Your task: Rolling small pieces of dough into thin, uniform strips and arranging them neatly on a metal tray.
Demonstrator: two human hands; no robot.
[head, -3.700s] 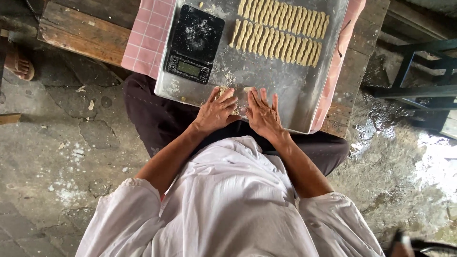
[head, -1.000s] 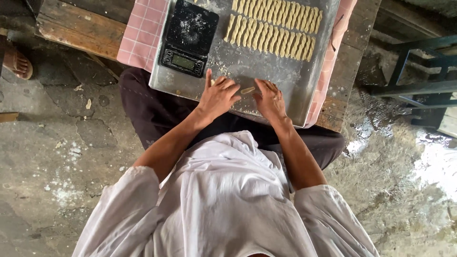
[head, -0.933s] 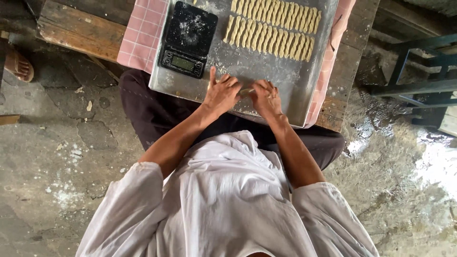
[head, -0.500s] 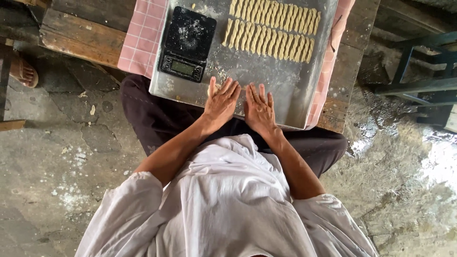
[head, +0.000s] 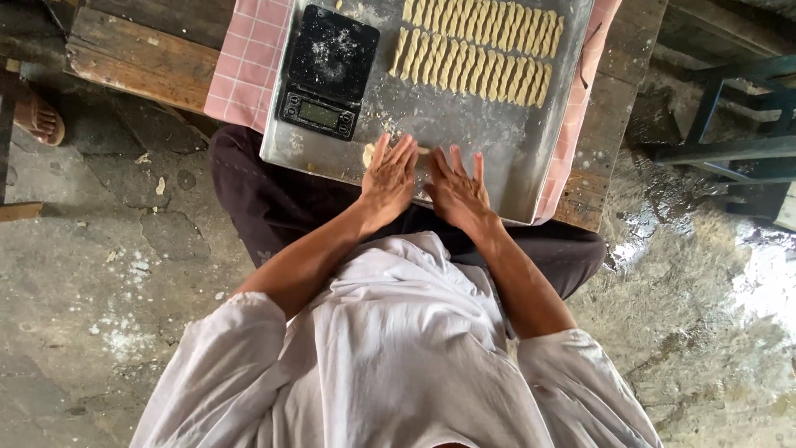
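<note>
Metal tray (head: 531, 178) lay on checked cloth (head: 249, 62). Left hand (head: 390, 178) and right hand (head: 456, 192) pressed flat, fingers spread, on dough strip (head: 371, 153), mostly hidden beneath palms. Twisted dough rows (head: 473, 68) at 12 o'clock, top row cut off. Floured black scale (head: 327, 70) at 10 o'clock.

We are reaching both bare forearms forward out of loose white sleeves, elbows bent and wrists nearly straight. Our left hand (head: 390, 174) is lying palm down with its fingers (head: 396, 152) stretched flat and close together. Our right hand (head: 455, 187) is lying just beside it, palm down too, its fingers slightly spread.
</note>
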